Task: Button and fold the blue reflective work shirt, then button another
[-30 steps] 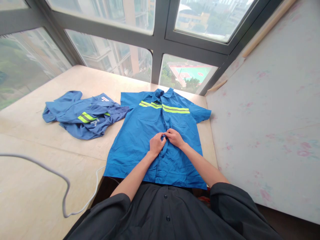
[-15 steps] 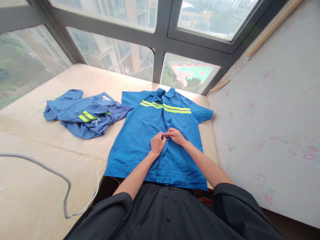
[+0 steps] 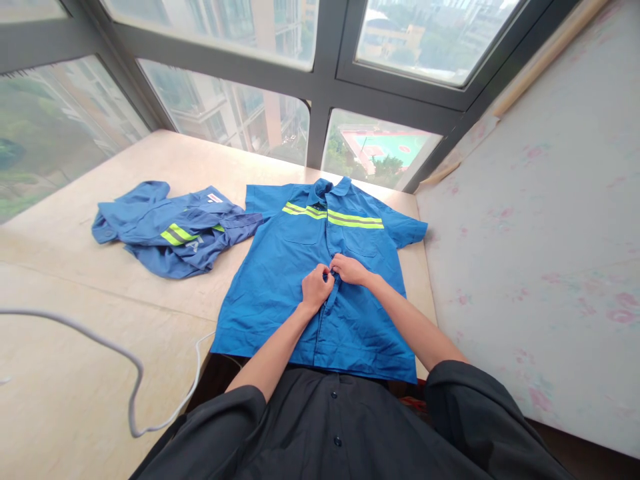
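Observation:
A blue short-sleeved work shirt [image 3: 280, 287] with yellow and grey reflective bands lies face up, its collar toward the window and its hem toward me. My left hand [image 3: 317, 287] pinches one edge of the front opening, about halfway down. Close beside it, my right hand [image 3: 350, 269] has its fingertips closed on the other edge. The fingertips of both hands nearly meet, and whatever small part of the placket sits between them is hidden. Below the hands the two front edges lie together down to the hem.
Left of the shirt a crumpled blue garment [image 3: 175, 230] with reflective strips touches its sleeve. A white cable [image 3: 133, 380] loops over the pale tabletop [image 3: 75, 280] at the left. Window frames [image 3: 320, 100] close off the back; a floral-patterned panel [image 3: 530, 253] stands at the right.
My right fingertips have lifted slightly and drawn a little apart from the left ones at the placket. Both hands keep hold of the shirt, which lies in the same place.

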{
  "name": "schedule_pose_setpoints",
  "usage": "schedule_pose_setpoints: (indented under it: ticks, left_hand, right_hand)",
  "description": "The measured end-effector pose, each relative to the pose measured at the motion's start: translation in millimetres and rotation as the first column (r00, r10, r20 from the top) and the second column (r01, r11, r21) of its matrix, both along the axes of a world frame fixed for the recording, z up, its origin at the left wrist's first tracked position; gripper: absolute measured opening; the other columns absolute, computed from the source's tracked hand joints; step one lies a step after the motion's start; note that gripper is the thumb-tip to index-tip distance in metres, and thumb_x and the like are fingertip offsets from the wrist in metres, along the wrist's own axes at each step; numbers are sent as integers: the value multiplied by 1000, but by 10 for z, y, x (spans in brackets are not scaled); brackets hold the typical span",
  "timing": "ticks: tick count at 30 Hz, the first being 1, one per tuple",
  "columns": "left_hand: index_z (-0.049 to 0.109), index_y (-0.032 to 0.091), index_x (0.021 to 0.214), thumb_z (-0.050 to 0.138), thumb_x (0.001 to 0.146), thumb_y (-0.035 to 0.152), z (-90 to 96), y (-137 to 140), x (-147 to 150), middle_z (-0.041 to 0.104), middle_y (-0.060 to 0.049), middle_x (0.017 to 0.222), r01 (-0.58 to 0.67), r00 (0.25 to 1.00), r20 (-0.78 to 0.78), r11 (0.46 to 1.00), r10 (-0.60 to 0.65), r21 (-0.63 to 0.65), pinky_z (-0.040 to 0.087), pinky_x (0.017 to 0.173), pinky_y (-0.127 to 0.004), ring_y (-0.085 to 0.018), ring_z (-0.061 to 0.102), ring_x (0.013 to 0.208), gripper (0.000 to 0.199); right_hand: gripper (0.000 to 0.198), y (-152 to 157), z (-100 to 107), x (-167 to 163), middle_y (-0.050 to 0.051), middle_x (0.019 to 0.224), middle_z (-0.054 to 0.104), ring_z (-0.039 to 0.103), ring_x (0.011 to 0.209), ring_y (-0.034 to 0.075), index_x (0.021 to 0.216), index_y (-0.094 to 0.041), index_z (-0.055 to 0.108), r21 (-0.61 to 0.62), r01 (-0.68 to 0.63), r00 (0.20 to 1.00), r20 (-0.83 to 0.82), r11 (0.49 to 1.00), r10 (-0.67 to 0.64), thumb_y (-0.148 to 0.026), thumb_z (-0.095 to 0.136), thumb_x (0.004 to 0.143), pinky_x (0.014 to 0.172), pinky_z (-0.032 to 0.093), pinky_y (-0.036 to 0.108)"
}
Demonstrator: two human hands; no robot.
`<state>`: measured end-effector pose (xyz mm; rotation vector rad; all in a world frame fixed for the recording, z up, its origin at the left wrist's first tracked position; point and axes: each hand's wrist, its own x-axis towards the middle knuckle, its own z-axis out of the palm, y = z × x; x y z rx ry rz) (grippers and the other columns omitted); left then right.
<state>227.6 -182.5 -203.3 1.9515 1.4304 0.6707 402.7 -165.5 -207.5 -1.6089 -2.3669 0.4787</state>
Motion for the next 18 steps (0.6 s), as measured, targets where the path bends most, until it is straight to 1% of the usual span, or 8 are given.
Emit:
schedule_pose_setpoints:
  ticks: [4,8,10,15,18]
  left_hand:
    - [63,22,103,60,88,28,-3,1,-9,74,-4,101,16,999,52,1000,-14,-23,45,81,-26,-19,68,94,16]
    - [64,23,104,57,89,23,-10,3,-19,74,-4,103,17,998,62,999,-14,-46,46,83,-26,-19,68,99,16]
    - [64,23,100,57,89,22,-4,7,-25,74,-3,101,18,998,61,999,-15,-48,45,82,-26,-19,68,97,13]
    - [62,23,86,58,85,21,22,35,-43,71,-1,84,7,998,67,997,-2,-76,44,75,-25,-17,67,82,4]
    - [60,23,85,58,84,21,30,72,-50,69,1,82,-2,996,94,995,12,-98,42,72,-24,-16,65,77,2]
  right_hand:
    - [19,74,15,33,3,90,60,57,71,14,92,-21,71,-41,-28,1000,12,999,29,-10,56,89,64,40,23]
    - [19,81,21,43,3,89,60,58,72,14,91,-22,71,-50,-37,999,-6,998,37,-11,55,90,64,40,24]
    - [20,86,19,45,2,89,61,59,74,14,90,-22,71,-50,-43,999,-27,998,42,-10,55,89,65,41,23]
    - [19,107,2,57,1,86,61,60,80,14,83,-21,70,-33,-49,994,-103,998,45,-8,57,86,72,46,23]
    - [16,42,-5,45,2,90,61,60,86,16,89,-21,68,10,-1,988,-153,1000,3,-10,57,87,79,48,26]
